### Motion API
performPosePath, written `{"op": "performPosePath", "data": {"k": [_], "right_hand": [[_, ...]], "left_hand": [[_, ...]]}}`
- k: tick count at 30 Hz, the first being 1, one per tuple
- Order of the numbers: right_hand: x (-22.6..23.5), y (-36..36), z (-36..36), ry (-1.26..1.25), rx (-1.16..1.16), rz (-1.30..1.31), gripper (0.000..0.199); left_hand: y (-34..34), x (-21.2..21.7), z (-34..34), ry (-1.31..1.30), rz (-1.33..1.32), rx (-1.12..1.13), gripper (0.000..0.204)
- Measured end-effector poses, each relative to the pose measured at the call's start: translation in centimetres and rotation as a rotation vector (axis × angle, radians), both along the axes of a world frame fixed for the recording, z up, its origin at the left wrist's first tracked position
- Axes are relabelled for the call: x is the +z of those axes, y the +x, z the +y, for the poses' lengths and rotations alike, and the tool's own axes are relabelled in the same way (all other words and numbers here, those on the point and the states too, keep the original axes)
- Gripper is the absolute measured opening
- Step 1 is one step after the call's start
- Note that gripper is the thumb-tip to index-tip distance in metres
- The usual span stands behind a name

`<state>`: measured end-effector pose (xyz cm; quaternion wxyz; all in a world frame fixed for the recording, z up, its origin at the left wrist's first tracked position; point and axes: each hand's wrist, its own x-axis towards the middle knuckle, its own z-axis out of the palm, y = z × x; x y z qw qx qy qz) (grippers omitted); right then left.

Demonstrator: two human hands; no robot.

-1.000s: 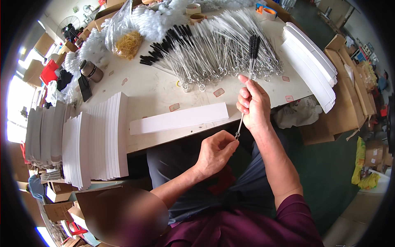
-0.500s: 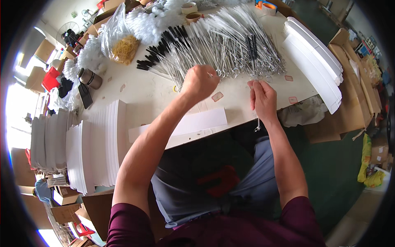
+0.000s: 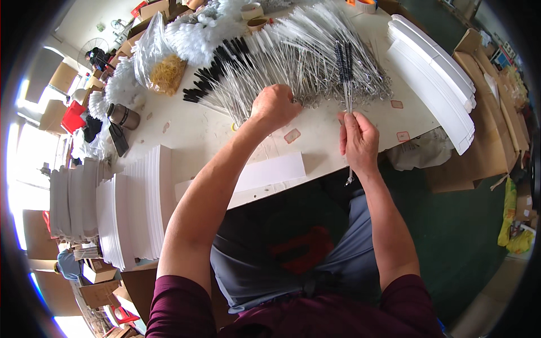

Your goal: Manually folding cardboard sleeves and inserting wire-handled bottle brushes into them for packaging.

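Observation:
A big heap of thin wire brushes [image 3: 293,62] with black or white bristle tips and ring ends covers the far part of the white table [image 3: 191,132]. My left hand [image 3: 274,105] reaches into the near edge of the heap, fingers curled over the wire ends. My right hand [image 3: 359,141] grips two black-tipped brushes [image 3: 345,67] upright, bristles up, their wire stems hanging below my fist past the table edge. A flat white card [image 3: 270,172] lies on the table's near edge between my arms.
Stacks of white cards stand at the left [image 3: 135,208] and lie fanned at the far right [image 3: 434,67]. A clear bag of rubber bands [image 3: 166,70], white fluffy brushes [image 3: 197,34], a dark cup [image 3: 124,117] and tape rolls [image 3: 252,11] sit on the table. Cardboard boxes [image 3: 484,135] stand at right.
My left hand went from my right hand's brush up to the heap and now rests on it. My right hand rose a little and now holds two black-tipped brushes upright.

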<state>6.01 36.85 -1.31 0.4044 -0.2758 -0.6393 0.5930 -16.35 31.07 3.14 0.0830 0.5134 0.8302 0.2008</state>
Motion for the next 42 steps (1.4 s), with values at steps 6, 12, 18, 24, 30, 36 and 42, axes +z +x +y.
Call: {"op": "performPosePath", "data": {"k": [6,12,18,24,30,36,42], "right_hand": [[0.0,0.0,-0.1,0.000,0.011,0.005,0.036],[-0.1,-0.1,0.0,-0.037,0.006,0.039,0.031],[0.2,-0.1,0.0,-0.041,0.043,0.009,0.033],[0.6,-0.3,1.1,-0.166,0.077,0.089,0.032],[5.1,-3.4,2.2,-0.273,0.152,0.141,0.031],[6.1,-8.4,5.0,-0.225,0.307,0.053,0.025],[3.0,-10.7,6.8,-0.332,0.362,-0.042,0.026]], "left_hand": [[-0.4,1.7,-0.8,0.004,-0.475,0.057,0.016],[-0.1,2.3,-2.2,0.204,-0.312,0.021,0.016],[-0.8,4.2,-3.3,0.403,-0.302,-0.070,0.016],[-0.4,4.6,-4.1,0.534,-0.358,-0.051,0.016],[0.7,2.9,-4.9,0.423,-0.240,-0.149,0.011],[1.2,2.3,-5.5,0.406,-0.202,-0.207,0.009],[1.0,2.8,-6.4,0.472,-0.222,-0.202,0.010]]}}
